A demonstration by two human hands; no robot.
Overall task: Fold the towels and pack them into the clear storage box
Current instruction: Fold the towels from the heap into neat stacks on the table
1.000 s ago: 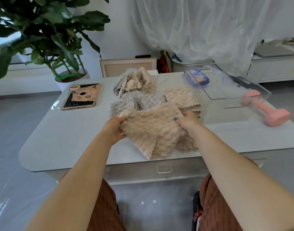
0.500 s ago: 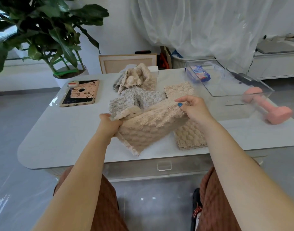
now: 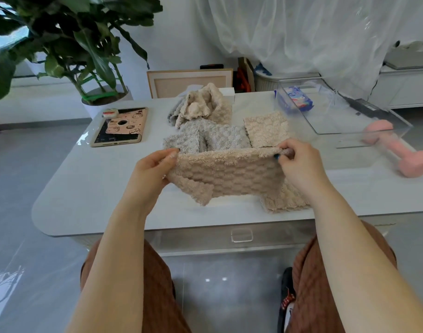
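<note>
The left hand [image 3: 153, 174] and right hand [image 3: 299, 164] each pinch a top corner of a beige towel [image 3: 229, 174] in curled fingers [image 3: 169, 156], holding it up left of the clear storage box [image 3: 345, 116]. One folded towel [image 3: 265, 131] lies just left of the box — none is inside yet. A grey towel [image 3: 205, 138] and a crumpled heap [image 3: 203, 104] farther left wait — most of the job is left.

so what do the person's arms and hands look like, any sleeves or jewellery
Both arms are bare, with no sleeves, watch or bracelets in view. No rings show on the left hand. The right hand has teal polish on a nail.
</note>
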